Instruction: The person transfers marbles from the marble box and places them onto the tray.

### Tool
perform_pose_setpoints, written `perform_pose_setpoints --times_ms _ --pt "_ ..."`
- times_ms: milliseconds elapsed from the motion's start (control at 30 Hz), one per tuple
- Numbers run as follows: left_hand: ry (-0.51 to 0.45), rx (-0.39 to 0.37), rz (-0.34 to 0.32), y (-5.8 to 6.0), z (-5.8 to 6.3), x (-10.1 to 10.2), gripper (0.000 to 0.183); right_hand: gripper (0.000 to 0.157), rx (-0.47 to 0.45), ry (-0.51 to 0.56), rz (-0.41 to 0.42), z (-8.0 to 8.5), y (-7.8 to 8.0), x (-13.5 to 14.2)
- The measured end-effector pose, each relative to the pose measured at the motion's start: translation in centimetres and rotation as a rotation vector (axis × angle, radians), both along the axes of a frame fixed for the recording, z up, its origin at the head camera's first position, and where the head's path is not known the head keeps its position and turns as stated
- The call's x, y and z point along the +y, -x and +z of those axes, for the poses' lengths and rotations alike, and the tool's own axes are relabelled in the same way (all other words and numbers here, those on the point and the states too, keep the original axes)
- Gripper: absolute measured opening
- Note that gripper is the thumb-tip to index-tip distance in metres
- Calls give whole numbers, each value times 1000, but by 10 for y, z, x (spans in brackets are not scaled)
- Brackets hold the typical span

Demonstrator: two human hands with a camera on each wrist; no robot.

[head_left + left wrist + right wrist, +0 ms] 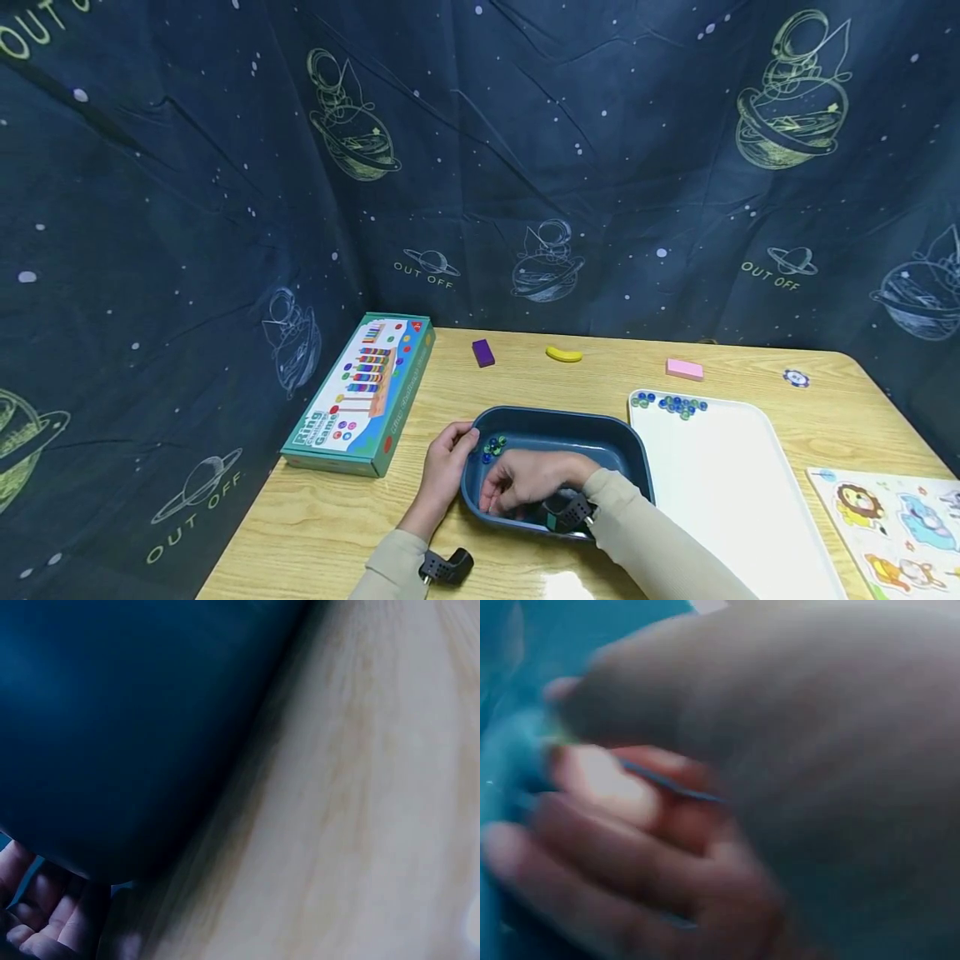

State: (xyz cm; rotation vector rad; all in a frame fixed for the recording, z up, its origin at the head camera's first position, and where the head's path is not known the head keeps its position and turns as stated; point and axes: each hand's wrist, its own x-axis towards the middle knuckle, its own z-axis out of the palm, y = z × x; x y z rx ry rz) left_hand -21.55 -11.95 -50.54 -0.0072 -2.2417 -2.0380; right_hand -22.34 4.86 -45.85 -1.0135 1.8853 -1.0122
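Note:
A dark blue plastic basin (585, 419) stands on the wooden table in the head view. My left hand (444, 467) grips its left rim, thumb over the edge; in the left wrist view the fingers (56, 911) lie at the basin's outer wall (135, 735). Inside the basin, my right hand (536, 472) reaches down near the left front corner. Its thumb and forefinger pinch a small greenish marble (561, 739), blurred and mostly hidden in the right wrist view. Several blue and green glass marbles (493, 448) lie at the basin's left end, just beyond those fingers.
Right of the basin is a white tray (723, 483) with several marbles (681, 407) along its far edge. A game box (360, 392) lies left. Behind are a purple block (483, 353), a toy banana (563, 355), a pink block (685, 370) and a chip (796, 378). An animal puzzle (892, 529) lies right.

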Motion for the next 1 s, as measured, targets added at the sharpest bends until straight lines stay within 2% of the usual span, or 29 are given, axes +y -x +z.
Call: perform_pose_setpoints --times_ms 133,267,367,500,733,1000 --pt "3 -45 -10 -3 2 -2 25 12 125 51 -94 12 0 8" --pt "25 -43 -15 -11 15 0 24 11 372 62 -207 28 0 26" --pt "38 -23 -13 -15 25 2 23 9 451 72 -314 37 -1 46" --pt "33 -29 -13 -15 30 3 23 11 408 114 -444 42 -4 77" --pt "27 -38 -26 -14 28 2 26 19 426 136 -676 40 -7 138" --pt "27 -25 -11 -1 2 0 28 27 378 123 -906 33 -12 195"
